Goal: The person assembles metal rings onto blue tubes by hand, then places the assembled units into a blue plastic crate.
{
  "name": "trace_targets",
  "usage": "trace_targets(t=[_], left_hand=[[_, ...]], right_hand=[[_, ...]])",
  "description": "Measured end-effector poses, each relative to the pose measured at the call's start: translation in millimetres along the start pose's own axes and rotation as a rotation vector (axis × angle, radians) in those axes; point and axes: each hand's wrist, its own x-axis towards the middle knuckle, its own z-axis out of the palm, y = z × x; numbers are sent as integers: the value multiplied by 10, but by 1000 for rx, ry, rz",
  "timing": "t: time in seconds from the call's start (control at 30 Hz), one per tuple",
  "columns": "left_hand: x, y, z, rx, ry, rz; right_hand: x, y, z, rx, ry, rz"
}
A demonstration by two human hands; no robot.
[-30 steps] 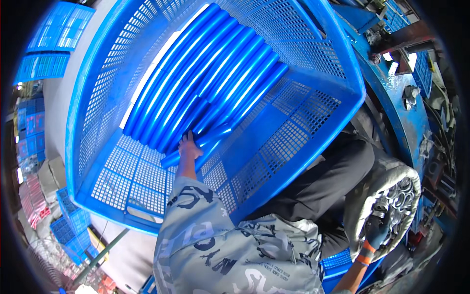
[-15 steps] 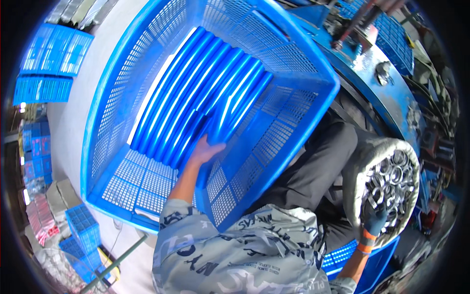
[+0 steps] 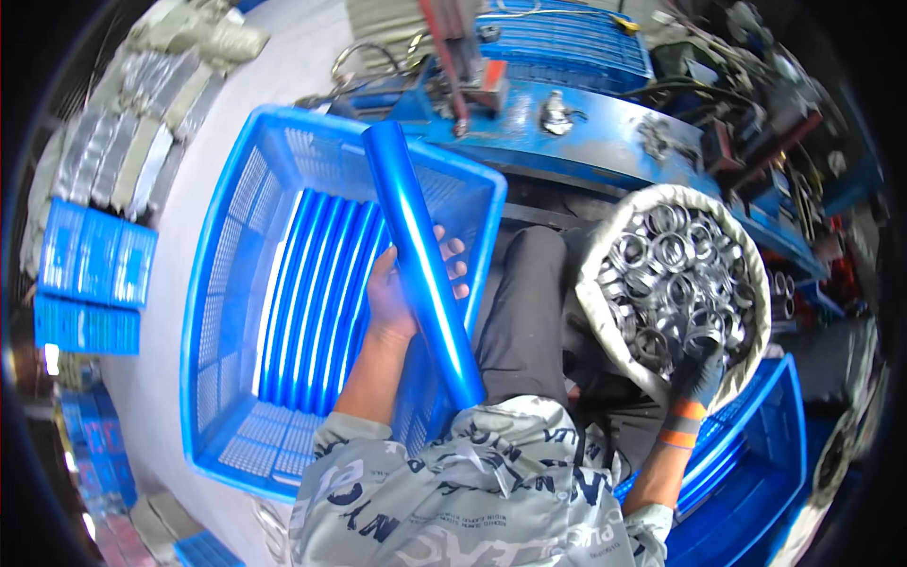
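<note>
Where the left hand [image 3: 391, 300] curls, a tube [image 3: 423, 265] crosses it.

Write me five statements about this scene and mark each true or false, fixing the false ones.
1. The left hand holds a blue tube. True.
2. The right hand is bare. False: it wears a dark glove.
3. Several more blue tubes lie in the large crate. True.
4. The cloth sack holds wooden blocks. False: it holds metal rings.
5. The sack stands to the right of the large crate. True.
</note>
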Motion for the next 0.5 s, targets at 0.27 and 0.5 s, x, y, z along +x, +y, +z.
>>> trace_targets(t=[0.27, 0.5], left_hand=[[359, -729, 663, 86, -319, -173], [333, -1218, 1893, 1865, -316, 131]], right_hand=[[-468, -349, 36, 802, -327, 167], [-455, -408, 408, 657, -306, 229]])
